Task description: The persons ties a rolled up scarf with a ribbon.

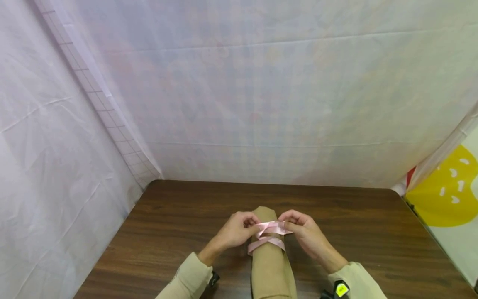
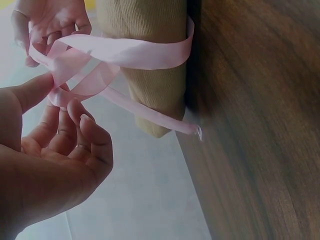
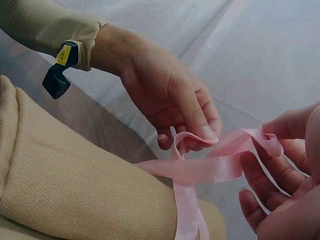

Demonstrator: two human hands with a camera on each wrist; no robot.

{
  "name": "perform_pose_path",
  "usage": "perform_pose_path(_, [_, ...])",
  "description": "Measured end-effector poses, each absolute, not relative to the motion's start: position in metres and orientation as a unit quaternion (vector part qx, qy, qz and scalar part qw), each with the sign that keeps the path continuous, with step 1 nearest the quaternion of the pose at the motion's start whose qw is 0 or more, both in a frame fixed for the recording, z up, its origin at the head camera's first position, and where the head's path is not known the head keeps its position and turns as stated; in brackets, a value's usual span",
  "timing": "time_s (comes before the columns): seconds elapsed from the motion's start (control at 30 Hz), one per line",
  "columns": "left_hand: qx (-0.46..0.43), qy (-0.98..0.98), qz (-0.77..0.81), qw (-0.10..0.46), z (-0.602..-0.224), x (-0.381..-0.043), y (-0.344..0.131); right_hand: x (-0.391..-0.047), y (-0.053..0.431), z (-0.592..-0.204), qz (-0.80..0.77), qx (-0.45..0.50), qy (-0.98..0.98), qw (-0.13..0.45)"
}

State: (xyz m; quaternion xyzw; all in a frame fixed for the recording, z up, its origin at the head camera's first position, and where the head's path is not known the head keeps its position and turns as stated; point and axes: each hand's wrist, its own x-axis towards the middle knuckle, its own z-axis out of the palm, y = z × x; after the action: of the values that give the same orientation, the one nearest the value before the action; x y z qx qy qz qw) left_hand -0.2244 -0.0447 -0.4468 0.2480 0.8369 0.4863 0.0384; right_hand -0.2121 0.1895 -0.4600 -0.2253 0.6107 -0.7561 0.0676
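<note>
A tan woven cloth roll [image 1: 269, 265] lies lengthwise on the table, and a pink satin ribbon [image 2: 145, 54] is looped around it near its far end. Above the roll the ribbon forms crossed loops, raised off the cloth. My left hand [image 1: 236, 229] pinches one ribbon loop between thumb and fingertips. On the other side my right hand [image 1: 307, 233] pinches another stretch of the ribbon [image 3: 210, 170] with thumb and forefinger. The hands are a short way apart, ribbon stretching between them. One ribbon end hangs down beside the roll in the left wrist view.
The dark wood table [image 1: 179, 224] extends on both sides of the roll. White sheeting [image 1: 284, 104] hangs behind it and on the left. A yellow patterned panel [image 1: 444, 195] is beyond the right edge. Each wrist carries a black strap device [image 1: 340, 288].
</note>
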Motion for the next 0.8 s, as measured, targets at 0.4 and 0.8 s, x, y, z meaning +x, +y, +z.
perform_pose_path(0.4, [0.244,0.844,0.477,0.024,-0.446,-0.225,-0.05,-0.214,0.196,-0.451,-0.694,-0.166,0.697,0.078])
perform_pose_path(0.8, [0.254,0.845,0.47,0.021,-0.445,-0.226,-0.055,-0.215,0.214,-0.428,-0.456,-0.238,0.853,0.083])
